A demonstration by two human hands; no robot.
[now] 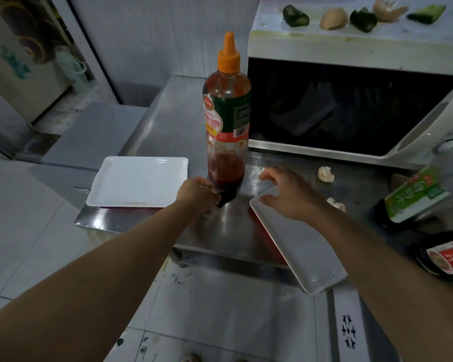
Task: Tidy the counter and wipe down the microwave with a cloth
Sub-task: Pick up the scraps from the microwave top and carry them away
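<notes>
A white microwave (351,45) with a dark door stands at the back right of the steel counter (168,121). Cucumber pieces (296,15) and eggshells (334,19) lie on its top. A tall ketchup bottle (226,111) with an orange cap stands in front of its left corner. My left hand (196,195) grips a small dark object (226,196) at the bottle's foot. My right hand (290,194) rests with spread fingers on the far end of a white rectangular plate (298,246) that overhangs the counter's front edge. No cloth is in view.
A second white rectangular plate (139,181) lies at the counter's left end. Eggshell bits (325,174) lie on the counter. At the right edge stand a green-labelled bottle (416,197) and a dark jar with a red label (445,257). Tiled floor lies below.
</notes>
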